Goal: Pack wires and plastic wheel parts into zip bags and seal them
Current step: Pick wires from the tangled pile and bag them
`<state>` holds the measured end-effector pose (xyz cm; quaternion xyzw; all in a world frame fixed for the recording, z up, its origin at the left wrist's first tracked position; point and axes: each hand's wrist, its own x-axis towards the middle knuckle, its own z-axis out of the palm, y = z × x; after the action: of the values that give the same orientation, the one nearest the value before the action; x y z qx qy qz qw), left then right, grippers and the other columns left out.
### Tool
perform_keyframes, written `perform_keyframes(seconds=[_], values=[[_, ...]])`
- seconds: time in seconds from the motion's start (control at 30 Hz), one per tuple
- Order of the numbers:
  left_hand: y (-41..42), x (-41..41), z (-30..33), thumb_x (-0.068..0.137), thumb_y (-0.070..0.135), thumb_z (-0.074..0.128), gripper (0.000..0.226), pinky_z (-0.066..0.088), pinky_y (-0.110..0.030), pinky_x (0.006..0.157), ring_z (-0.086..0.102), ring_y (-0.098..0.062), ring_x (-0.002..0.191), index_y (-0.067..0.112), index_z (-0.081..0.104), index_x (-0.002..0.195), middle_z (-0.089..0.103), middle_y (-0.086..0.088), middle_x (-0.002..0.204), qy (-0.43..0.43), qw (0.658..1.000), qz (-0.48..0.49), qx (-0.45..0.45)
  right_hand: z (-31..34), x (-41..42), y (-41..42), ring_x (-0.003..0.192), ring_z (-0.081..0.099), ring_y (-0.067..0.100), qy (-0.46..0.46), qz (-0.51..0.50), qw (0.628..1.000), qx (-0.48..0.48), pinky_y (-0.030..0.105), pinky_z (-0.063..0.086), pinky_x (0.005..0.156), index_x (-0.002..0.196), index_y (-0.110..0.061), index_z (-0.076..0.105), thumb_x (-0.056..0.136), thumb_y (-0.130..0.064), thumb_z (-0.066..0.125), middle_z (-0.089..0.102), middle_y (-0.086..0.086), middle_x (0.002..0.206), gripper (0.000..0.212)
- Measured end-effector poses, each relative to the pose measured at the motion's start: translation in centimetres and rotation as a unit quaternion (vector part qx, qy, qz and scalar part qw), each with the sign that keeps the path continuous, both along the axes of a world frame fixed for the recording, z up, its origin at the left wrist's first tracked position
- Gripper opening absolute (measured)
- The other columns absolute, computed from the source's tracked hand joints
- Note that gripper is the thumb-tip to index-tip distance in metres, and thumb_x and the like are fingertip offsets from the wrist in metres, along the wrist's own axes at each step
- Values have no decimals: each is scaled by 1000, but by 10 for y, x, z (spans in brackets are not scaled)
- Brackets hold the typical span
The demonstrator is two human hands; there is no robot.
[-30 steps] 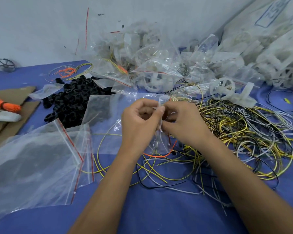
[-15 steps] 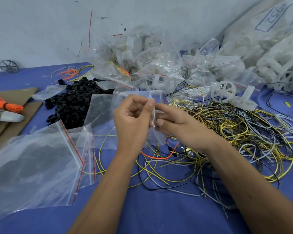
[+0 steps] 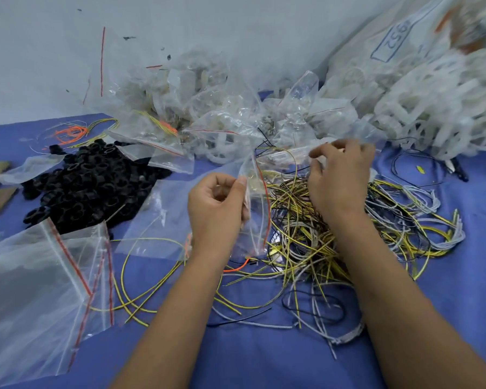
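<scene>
Since the earlier frame, the right hand [image 3: 338, 181] has been drawn away from the left hand [image 3: 216, 209] and is now held above the tangle of wires [image 3: 348, 228], fingers loosely curled and holding nothing. A clear zip bag [image 3: 254, 211] with a red seal strip is pinched by the left hand just beside the wires on the blue table [image 3: 264, 360]. Black rings [image 3: 90, 183] are heaped at left.
</scene>
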<state>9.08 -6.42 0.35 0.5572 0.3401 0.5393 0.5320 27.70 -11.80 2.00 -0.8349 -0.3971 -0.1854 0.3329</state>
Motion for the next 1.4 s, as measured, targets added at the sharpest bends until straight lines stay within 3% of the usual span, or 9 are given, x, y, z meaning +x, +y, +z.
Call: perform_keyframes(seconds=[0.23, 0.5, 0.6, 0.7, 0.8, 0.9, 0.97, 1.17, 1.4], values=[[5, 3, -21, 92, 25, 71, 21, 42, -30, 49, 53, -19, 43, 23, 63, 73, 61, -5, 55, 103, 994, 23, 36, 0, 15, 0, 137, 26, 39, 42, -61, 985, -153, 55, 23, 107, 127, -28, 63, 97, -24, 57, 44, 14, 144, 31], [7, 0, -21, 93, 6, 66, 22, 41, -22, 40, 49, -15, 42, 20, 65, 75, 60, -4, 54, 61, 997, -38, -5, -3, 13, 1, 123, 49, 30, 51, 51, 997, 18, 44, 41, 104, 124, -14, 70, 99, -19, 62, 55, 10, 129, 27], [5, 1, -21, 91, 0, 65, 13, 42, -23, 43, 50, -16, 43, 9, 65, 81, 61, -7, 55, 65, 997, -44, -1, 2, 5, -6, 99, 60, 21, 8, 90, 985, 148, 20, 44, 86, 111, -9, 76, 94, -10, 68, 62, 8, 113, 19], [3, 2, -19, 91, 0, 67, 13, 43, -24, 44, 51, -16, 45, 8, 65, 81, 61, -5, 55, 55, 998, -16, 3, 11, 0, -10, 83, 63, 19, 13, 147, 951, 272, 24, 53, 71, 99, -9, 77, 92, -7, 70, 64, 7, 101, 10], [3, 2, -16, 93, 3, 68, 15, 44, -24, 45, 53, -15, 47, 10, 64, 81, 61, -4, 58, 32, 999, 25, 19, 23, -16, -9, 82, 68, 18, 241, 277, 857, 361, 34, 61, 72, 98, -9, 76, 88, -6, 76, 69, 11, 93, 10], [3, 1, -11, 95, 5, 68, 16, 45, -21, 46, 54, -11, 48, 13, 63, 82, 62, 2, 59, 6, 998, 49, 31, 30, -34, -6, 87, 71, 19, 544, 420, 627, 367, 35, 62, 77, 92, -13, 76, 86, -2, 73, 74, 6, 91, 13], [4, 2, -9, 97, 6, 67, 16, 45, -20, 47, 54, -10, 48, 13, 62, 82, 62, 3, 58, -7, 998, 56, 29, 27, -40, -4, 89, 73, 22, 637, 447, 541, 319, 32, 62, 75, 92, -9, 74, 87, -1, 68, 75, 10, 96, 11], [9, -1, -7, 98, 4, 62, 18, 45, -23, 53, 51, -12, 52, 16, 60, 84, 59, 1, 63, -38, 992, 118, 32, 13, -45, 2, 74, 75, 24, 672, 339, 618, 228, 28, 61, 64, 88, 1, 69, 88, 10, 63, 76, 15, 83, 11], [8, -10, 0, 98, 12, 64, 14, 52, -36, 61, 59, -17, 62, 20, 60, 87, 65, -1, 73, 15, 988, 124, 93, 3, -42, 2, 69, 75, 26, 412, 287, 858, 108, 33, 62, 61, 82, -11, 77, 82, -1, 77, 74, 15, 79, 11]])
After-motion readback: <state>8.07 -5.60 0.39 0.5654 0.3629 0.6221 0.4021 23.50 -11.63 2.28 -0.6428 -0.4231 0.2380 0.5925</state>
